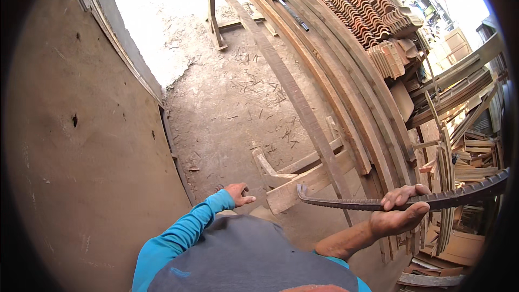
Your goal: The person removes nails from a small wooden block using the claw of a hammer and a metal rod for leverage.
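Observation:
My right hand (403,207) is closed around a dark ribbed pry bar (351,204) made like rebar. Its bent hooked end points left, above the wooden support under the planks, and its other end runs out to the right edge. My left hand (238,194) hangs at the front of my body with thumb and fingers apart, holding nothing. A long narrow plank (286,89) stretches away in front of me beside several thicker beams (346,84). A hammer (291,13) with a dark handle lies on the beams at the far end.
Stacked orange roof tiles (357,8) stand beyond the beams, with piled timber (476,157) to the right. A brown panel wall (92,146) rises close on my left. Wooden supports (308,181) carry the planks. Nails or splinters (259,84) litter the dirt floor.

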Tool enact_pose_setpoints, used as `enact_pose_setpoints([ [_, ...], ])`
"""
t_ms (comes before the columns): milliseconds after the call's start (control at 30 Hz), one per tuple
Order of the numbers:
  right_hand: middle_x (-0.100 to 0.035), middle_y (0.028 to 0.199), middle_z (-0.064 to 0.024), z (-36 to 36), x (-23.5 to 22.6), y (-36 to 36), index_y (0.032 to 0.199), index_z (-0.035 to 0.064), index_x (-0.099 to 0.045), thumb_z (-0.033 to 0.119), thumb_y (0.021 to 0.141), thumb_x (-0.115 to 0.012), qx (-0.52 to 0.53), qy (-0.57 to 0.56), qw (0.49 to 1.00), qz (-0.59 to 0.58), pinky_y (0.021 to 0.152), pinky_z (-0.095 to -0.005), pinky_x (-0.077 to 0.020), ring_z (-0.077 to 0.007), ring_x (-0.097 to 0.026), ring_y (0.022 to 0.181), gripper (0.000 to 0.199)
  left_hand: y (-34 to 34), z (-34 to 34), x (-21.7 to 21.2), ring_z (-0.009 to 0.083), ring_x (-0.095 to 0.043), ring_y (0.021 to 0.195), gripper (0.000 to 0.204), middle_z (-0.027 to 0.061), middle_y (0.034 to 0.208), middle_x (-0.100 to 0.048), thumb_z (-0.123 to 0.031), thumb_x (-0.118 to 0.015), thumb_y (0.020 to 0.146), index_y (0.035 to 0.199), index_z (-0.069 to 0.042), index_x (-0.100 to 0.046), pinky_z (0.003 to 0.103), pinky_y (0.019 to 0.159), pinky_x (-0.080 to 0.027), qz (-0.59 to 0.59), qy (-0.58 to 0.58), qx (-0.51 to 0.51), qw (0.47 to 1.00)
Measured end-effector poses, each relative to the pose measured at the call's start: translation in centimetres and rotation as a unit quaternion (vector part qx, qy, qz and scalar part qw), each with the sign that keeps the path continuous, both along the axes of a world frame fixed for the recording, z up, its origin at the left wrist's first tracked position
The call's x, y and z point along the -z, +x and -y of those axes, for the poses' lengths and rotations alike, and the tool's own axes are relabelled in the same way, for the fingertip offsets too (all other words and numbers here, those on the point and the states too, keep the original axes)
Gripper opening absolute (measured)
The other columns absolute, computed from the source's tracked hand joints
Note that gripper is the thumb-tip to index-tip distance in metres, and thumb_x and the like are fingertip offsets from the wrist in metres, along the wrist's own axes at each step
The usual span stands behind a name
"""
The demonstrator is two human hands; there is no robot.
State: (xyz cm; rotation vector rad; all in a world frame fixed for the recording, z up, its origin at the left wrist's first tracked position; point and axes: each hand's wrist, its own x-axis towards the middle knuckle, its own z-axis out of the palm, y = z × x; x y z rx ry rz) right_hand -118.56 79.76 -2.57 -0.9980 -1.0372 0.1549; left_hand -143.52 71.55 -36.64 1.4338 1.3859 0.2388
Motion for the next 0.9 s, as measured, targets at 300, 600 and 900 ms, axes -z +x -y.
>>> enact_pose_setpoints([
  [300,-0.044,0.065,-0.0025,-3.9,-0.1,-4.9,0.103,-0.0055,-0.051,0.054,0.101,-0.046,0.033,-0.026,0.999,0.022,0.037,-0.0169,-0.0289,-0.0054,-0.037,0.044,0.06,-6.3,-5.2,-0.8,0.0318,-0.069,0.1,0.063,0.0195,0.104,-0.071,-0.053,-0.07,0.086,0.12,-0.001,-0.062,0.041,0.089,-0.054,0.007,0.031,-0.07,0.997],
  [600,-0.046,0.072,-0.0019,-11.3,1.9,-9.4,0.108,-0.0011,-0.053,0.042,0.103,-0.053,-0.001,-0.065,0.997,0.047,0.043,-0.0175,-0.0321,-0.0056,-0.038,0.05,0.043,-10.8,-13.0,4.5,0.0356,-0.067,0.099,0.061,0.0227,0.103,-0.069,-0.052,-0.073,0.083,0.11,0.002,-0.066,0.041,0.086,-0.054,0.008,0.009,0.076,0.997],
  [900,-0.051,0.065,0.0001,-25.5,2.6,-14.9,0.094,0.0028,-0.055,0.029,0.098,-0.066,-0.089,-0.18,0.979,0.021,0.043,-0.0203,-0.0356,-0.0051,-0.045,0.05,0.029,-30.7,-17.9,24.3,0.0223,-0.07,0.072,0.035,0.0152,0.081,-0.073,-0.031,-0.077,0.083,0.091,0.002,-0.068,0.038,0.066,-0.056,-0.026,-0.148,-0.436,0.887],
])
